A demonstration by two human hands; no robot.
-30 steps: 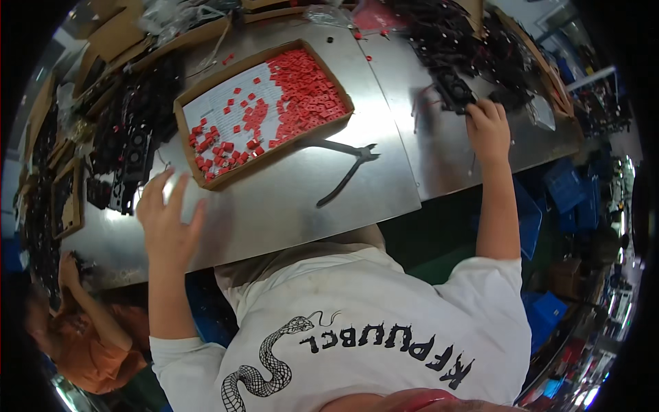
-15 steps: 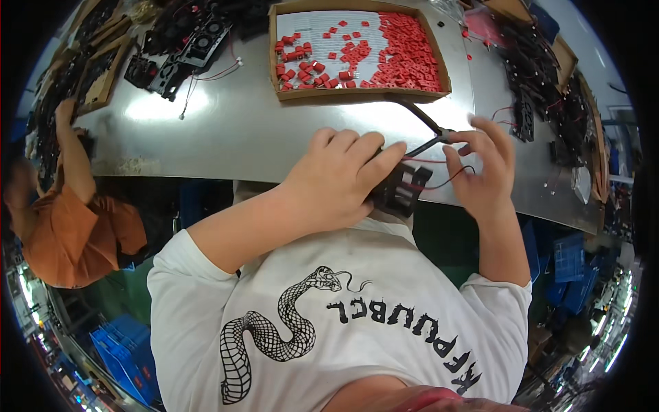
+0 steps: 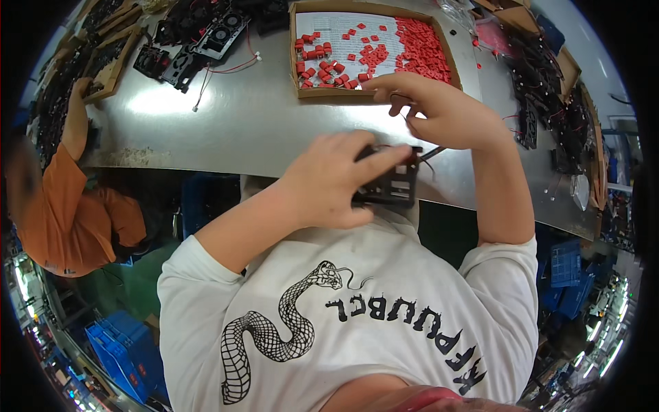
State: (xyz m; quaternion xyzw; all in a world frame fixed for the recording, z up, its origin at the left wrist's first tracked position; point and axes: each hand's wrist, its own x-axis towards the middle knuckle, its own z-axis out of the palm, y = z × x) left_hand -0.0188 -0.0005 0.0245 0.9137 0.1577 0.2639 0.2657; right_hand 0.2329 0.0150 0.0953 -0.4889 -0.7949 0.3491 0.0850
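here, black part (image 3: 399,187) in left hand (image 3: 331,178)

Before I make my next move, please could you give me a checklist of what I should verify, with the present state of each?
1. Left hand holding the black slotted part: ok.
2. Right hand empty: cannot tell, its fingers are partly hidden.
3. Carton of red pieces flat on the metal bench: ok.
4. Dark handle beyond the slotted part in full view: not ok, partly covered.
5. Black fan part at upper left, apart from both your hands: ok.
6. Co-worker's hand well apart from yours: ok.
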